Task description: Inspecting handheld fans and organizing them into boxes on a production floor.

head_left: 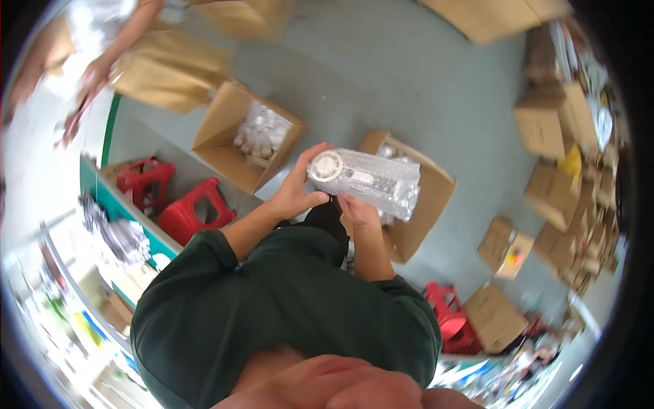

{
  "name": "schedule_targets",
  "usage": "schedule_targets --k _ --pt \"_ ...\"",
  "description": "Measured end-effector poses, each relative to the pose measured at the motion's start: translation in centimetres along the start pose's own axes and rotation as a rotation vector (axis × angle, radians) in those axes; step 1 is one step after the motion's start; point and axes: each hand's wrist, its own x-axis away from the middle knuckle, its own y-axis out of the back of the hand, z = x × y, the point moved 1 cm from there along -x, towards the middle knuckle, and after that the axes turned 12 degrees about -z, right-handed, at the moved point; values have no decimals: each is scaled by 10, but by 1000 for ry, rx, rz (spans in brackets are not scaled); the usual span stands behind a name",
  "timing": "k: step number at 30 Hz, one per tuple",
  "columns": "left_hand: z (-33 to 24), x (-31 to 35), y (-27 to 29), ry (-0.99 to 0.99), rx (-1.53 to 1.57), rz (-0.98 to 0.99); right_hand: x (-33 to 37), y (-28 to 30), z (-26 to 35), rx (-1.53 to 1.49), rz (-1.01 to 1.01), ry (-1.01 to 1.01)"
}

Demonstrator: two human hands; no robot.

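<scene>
Left hand and right hand both closed around bubble-wrapped white device at frame centre, open cardboard box directly behind it, second open box at 10 o'clock, red stools at 9 o'clock, stacked cartons at 2 o'clock.

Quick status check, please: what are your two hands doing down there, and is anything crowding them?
Left hand and right hand both grip a bubble-wrapped white item. Open cardboard box right beneath. Nothing between the hands and it.

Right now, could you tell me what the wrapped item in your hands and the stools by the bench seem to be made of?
Wrapped item: clear bubble wrap, glossy and dimpled, over a white, probably plastic part. Red stools: apparently moulded plastic, evenly coloured with a slight sheen.
</scene>
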Motion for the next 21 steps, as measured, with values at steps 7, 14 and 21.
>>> schedule_targets --k 7,14,21 --pt "-86 114 111 -322 89 -585 13 -163 -10 993 596 128" --pt "-132 302 198 -306 -142 -1116 86 -280 -119 338 458 -177" --pt "-134 471 211 -321 -681 -1685 190 -327 -238 432 533 -720"
